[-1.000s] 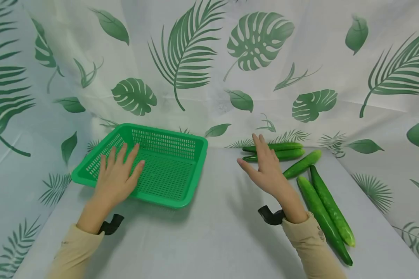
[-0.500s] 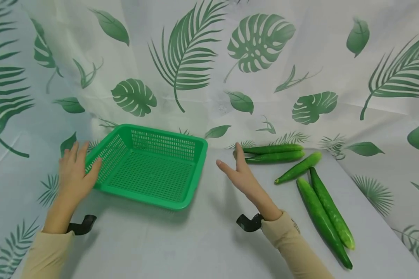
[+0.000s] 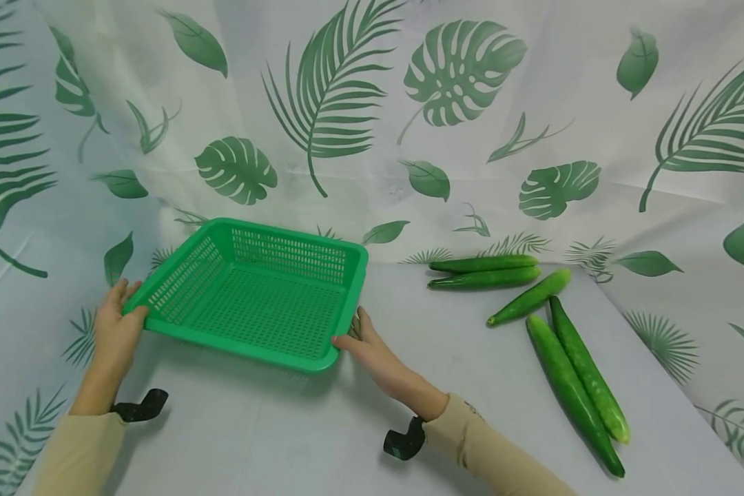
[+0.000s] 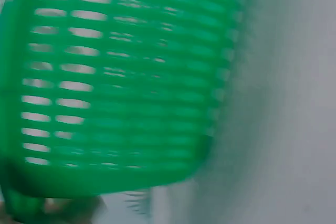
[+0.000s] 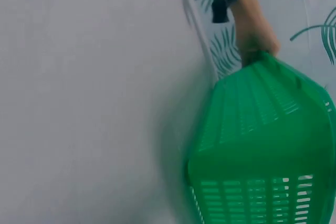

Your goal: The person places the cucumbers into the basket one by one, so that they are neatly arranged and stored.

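A green plastic basket (image 3: 238, 350) with slotted walls stands at the left in the head view, with nothing in it. My left hand (image 3: 113, 334) grips its near left corner, thumb on the rim and fingers outside. On the right side, near the front corner, my right hand (image 3: 381, 362) holds the rim with the thumb over it and the other fingers against the outer wall. Blurred slots of the basket wall (image 4: 131, 145) fill much of the left wrist view. The right wrist view shows the basket's outside (image 5: 247, 156) and the left hand (image 5: 257, 38) at the far corner.
Several cucumbers lie on the white table at the right: two at the back (image 3: 483, 271), one slanted (image 3: 530, 297), and a long pair (image 3: 576, 379) toward the front. A leaf-printed curtain (image 3: 372, 124) hangs behind and along the sides.
Both hands have come down to the basket and taken hold of its rim. My left hand went left to its corner; my right hand moved left and nearer, away from the cucumbers.
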Available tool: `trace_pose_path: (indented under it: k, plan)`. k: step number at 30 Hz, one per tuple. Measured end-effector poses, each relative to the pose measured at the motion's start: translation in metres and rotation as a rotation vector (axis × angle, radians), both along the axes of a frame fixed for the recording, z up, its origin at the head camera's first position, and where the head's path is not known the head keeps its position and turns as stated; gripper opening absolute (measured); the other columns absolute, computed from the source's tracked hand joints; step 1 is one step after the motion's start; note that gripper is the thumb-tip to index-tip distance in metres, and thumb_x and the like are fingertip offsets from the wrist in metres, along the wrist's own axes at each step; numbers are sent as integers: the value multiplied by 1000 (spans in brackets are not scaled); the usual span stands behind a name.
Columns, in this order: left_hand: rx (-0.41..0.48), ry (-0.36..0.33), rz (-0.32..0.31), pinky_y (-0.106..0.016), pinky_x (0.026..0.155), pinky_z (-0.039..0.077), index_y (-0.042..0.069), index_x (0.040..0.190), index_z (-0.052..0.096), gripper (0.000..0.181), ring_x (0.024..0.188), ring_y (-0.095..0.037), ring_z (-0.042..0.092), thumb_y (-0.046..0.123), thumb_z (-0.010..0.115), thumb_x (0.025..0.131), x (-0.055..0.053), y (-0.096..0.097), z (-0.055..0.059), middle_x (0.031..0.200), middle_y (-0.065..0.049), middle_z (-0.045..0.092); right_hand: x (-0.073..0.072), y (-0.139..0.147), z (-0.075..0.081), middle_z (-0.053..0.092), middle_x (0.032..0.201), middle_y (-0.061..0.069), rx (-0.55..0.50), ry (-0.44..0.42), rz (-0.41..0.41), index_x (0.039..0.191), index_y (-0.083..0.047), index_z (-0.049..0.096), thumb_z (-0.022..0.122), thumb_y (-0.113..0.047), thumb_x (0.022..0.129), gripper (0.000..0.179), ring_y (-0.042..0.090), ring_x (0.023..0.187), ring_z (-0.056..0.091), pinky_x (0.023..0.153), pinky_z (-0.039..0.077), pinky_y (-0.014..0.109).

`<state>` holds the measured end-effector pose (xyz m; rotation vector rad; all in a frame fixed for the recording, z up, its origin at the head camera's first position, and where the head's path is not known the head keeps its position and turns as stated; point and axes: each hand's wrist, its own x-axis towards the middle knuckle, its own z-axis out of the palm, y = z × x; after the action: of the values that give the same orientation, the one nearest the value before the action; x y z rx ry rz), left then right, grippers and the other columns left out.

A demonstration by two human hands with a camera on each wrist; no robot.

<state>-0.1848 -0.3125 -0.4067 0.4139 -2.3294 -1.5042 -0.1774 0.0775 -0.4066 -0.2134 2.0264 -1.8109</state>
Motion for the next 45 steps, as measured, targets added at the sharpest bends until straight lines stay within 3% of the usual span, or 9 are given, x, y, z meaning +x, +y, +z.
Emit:
trace_pose_path:
  k: [2, 7, 10, 20, 25, 29, 34, 38, 45]
  plan:
    - [-20, -16, 24, -26, 96, 36, 5, 157, 25, 65, 133, -26, 39, 3, 37, 93, 0, -2, -5, 158, -18, 31, 1, -3, -1, 3, 166, 13, -45, 39, 12, 158, -8, -13, 56, -20, 95, 94, 27, 152, 5, 120, 10, 49]
    - [-34, 18, 73, -24, 68, 32, 5, 150, 43, 59, 91, -20, 43, 2, 38, 92, -2, -3, -10, 146, -20, 46, 1, -6, -4, 0, 166, 9, -113, 169, 60, 158, -12, -13, 51, -10, 96, 89, 19, 151, 4, 120, 14, 42]
    - [-33, 34, 78, -21, 67, 33, 5, 149, 46, 57, 85, -16, 44, 1, 39, 92, -3, 2, -10, 142, -19, 50, 1, -2, -4, -3, 166, 8, -104, 204, 70, 158, -13, -13, 47, -7, 98, 86, 17, 151, 3, 120, 13, 42]
    - [-30, 87, 49, -24, 94, 33, -2, 146, 47, 56, 121, -27, 44, -2, 37, 91, -1, 35, -11, 145, -21, 49, -3, 34, -2, -2, 166, 6, -59, 199, 88, 159, -15, -11, 44, -9, 99, 82, 19, 151, 7, 119, 17, 46]
    - [-18, 77, -19, -42, 107, 32, -6, 147, 42, 57, 132, -31, 40, -2, 37, 91, 2, 56, -11, 148, -24, 44, -10, 60, -1, -2, 166, 6, -4, 189, 88, 160, -15, -10, 44, -10, 97, 83, 22, 151, 6, 119, 14, 50]
    - [-39, 74, -68, -52, 106, 33, -10, 145, 42, 57, 131, -35, 42, -4, 39, 88, 5, 75, -10, 145, -29, 45, -18, 86, 0, -2, 166, 8, 24, 206, 102, 159, -12, -9, 44, -10, 96, 82, 24, 151, 4, 118, 12, 52]
    - [-66, 37, -154, -55, 110, 31, -12, 147, 36, 58, 136, -38, 38, -2, 40, 91, 8, 101, -10, 147, -31, 41, -31, 118, 0, 11, 164, 14, 16, 226, 97, 160, -8, -1, 44, -8, 93, 81, 30, 146, 21, 115, 22, 52]
    - [-78, 19, -202, -54, 113, 29, -12, 149, 30, 60, 140, -39, 34, 0, 41, 92, 9, 120, -11, 148, -33, 38, -44, 139, -1, 21, 160, 21, -21, 197, 74, 159, -3, 3, 45, -7, 89, 82, 35, 134, 37, 107, 35, 42]
    - [-76, 29, -276, -51, 117, 22, -13, 153, 14, 67, 146, -37, 23, 3, 41, 93, 8, 145, -15, 155, -32, 24, -62, 167, -7, 19, 159, 22, -152, 96, 16, 159, -3, 2, 43, -5, 89, 81, 21, 122, 45, 95, 43, 28]
